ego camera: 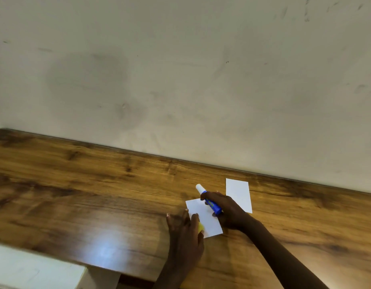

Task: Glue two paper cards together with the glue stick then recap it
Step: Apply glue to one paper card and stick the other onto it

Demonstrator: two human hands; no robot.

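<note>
Table: glossy wood-grain top, dark knots, a bright glare patch at the near left; plain scuffed wall behind.
Left hand: lies flat, fingers spread apart, pressing the left edge of the near card; something yellow shows under the fingers, probably the cap, though the view is too poor to be sure.
Cap: small, yellow, mostly hidden between the left fingers and the card.
Near card: thin white rectangle of stiff paper, flat on the table, long axis running from far-left to near-right, pinned by the left hand.
Glue stick: blue cylinder with a white end, uncapped, long axis slanting from far-left down to near-right; the white end points away from the person, past the card's far corner.
Right hand: closed around the blue barrel, over the card's right side.
Key relation: the card lies directly under and just left of the right hand, so the white end must tip down onto it; the right hand is nearer.
Far card: same white stock, flat, just right of the right hand, apart from the near card, long axis nearly front to back.
</note>
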